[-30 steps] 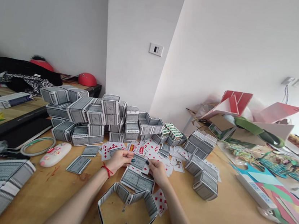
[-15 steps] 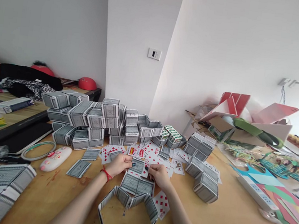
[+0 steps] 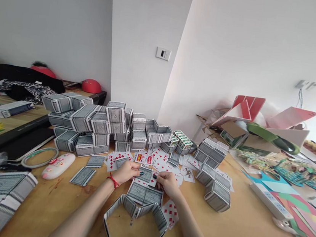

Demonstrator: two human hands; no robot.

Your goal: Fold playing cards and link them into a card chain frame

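My left hand (image 3: 125, 172) and my right hand (image 3: 167, 183) meet over the wooden table (image 3: 236, 232), both pinching the same grey-backed playing card (image 3: 146, 174) between them. A red thread is tied round my left wrist. Just below the hands lie two joined grey-backed cards (image 3: 144, 194), and nearer me stands a heart-shaped ring of cards (image 3: 135, 220) on edge. Loose red-suit cards (image 3: 160, 161) are scattered face up beyond the hands.
A pile of boxes made of cards (image 3: 96, 126) stands behind, with more card boxes (image 3: 214, 179) at right. A pink mouse-shaped object (image 3: 58, 164) and a tape ring (image 3: 40, 156) lie at left. Coloured paper and cardboard (image 3: 286, 149) crowd the right side.
Both hands stay together on the card, shifting only slightly. The view has wobbled a little.
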